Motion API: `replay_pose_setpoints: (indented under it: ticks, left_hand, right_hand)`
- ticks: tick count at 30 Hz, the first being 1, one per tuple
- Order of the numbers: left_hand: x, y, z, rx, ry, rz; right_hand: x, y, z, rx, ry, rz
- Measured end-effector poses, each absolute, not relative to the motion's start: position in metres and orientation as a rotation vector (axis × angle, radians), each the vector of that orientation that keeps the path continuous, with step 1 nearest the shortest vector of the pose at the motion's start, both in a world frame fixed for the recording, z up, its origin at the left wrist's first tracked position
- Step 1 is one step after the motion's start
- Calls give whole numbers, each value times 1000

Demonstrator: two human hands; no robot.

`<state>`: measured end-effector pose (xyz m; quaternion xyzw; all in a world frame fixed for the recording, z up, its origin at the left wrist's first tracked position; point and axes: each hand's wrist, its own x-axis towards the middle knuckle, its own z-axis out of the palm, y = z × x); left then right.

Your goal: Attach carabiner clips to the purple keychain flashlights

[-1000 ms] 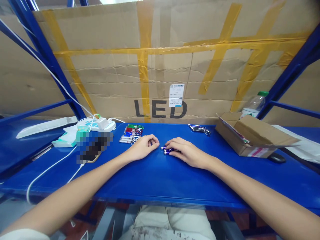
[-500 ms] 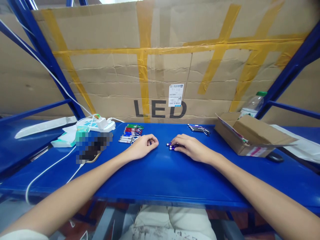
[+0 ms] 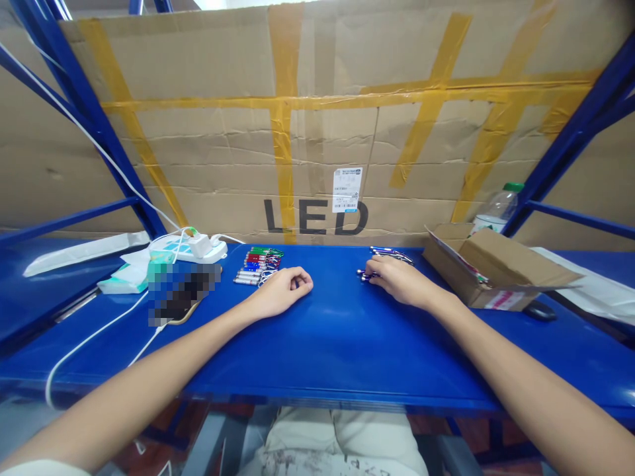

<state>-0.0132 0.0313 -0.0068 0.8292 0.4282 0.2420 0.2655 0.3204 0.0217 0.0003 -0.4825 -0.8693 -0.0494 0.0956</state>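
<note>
My right hand (image 3: 397,279) is closed around a few small purple metal keychain flashlights (image 3: 366,274), whose shiny ends stick out to the left of the fingertips. Just behind it lies a small bunch of similar flashlights (image 3: 389,252) with black cords, partly covered by the hand. My left hand (image 3: 288,289) rests on the tabletop with its fingers curled in toward the thumb and nothing visible in them. Beyond its wrist is a row of several keychain flashlights (image 3: 255,266) in green, red, blue and silver, with cord loops on their right ends.
An open cardboard box (image 3: 466,271) stands at the right, with a bottle (image 3: 499,208) behind it and a dark computer mouse (image 3: 540,311) beside it. A phone (image 3: 186,297), a power strip (image 3: 213,250) and white cables are at the left. A large carton (image 3: 223,158) walls off the back.
My right hand has moved right and slightly back across the table, carrying the purple keychain flashlights toward the bunch at the back. My left hand has stayed in place.
</note>
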Motion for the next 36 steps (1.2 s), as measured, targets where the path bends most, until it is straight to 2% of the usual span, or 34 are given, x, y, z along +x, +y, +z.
replay_pose_setpoints:
  ticks: [23,36]
  left_hand:
    - [-14,30,-6,2295,1131,630]
    - [-15,31,-9,2321,1112,629]
  right_hand:
    - [372,41,3,-1684,-2438,20]
    - [374,40,0,-1796,-2414,-132]
